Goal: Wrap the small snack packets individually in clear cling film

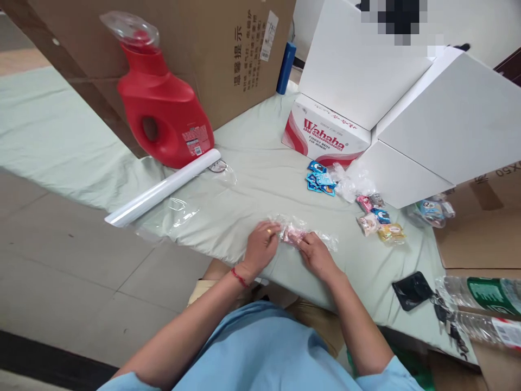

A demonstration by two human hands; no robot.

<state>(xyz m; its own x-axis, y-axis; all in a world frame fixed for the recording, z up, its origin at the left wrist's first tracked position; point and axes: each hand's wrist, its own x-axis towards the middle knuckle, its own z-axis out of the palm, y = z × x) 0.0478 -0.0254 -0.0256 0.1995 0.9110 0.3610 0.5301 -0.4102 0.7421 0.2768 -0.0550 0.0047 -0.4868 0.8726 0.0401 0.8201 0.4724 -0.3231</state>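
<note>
A small pink packet [293,235] lies in crinkled clear plastic film [328,239] near the table's front edge. My left hand [262,245] is at the packet's left side, its fingers curled together on the film. From the right, my right hand [318,254] has its thumb and fingers closed on the packet's right end and the film around it. The fingertips partly cover the packet, and its print is too small to read. A roll of clear film [165,187] rests to the left, with a loose sheet spread beside it.
Small wrapped packets [369,222] and blue sachets [319,178] lie to the right, beside crumpled plastic [352,182]. Behind stand a red detergent jug [163,103], a large cardboard box [211,54] and a Wahaha box [325,133]. A black pouch [412,290] with keys and plastic bottles [456,290] are at right.
</note>
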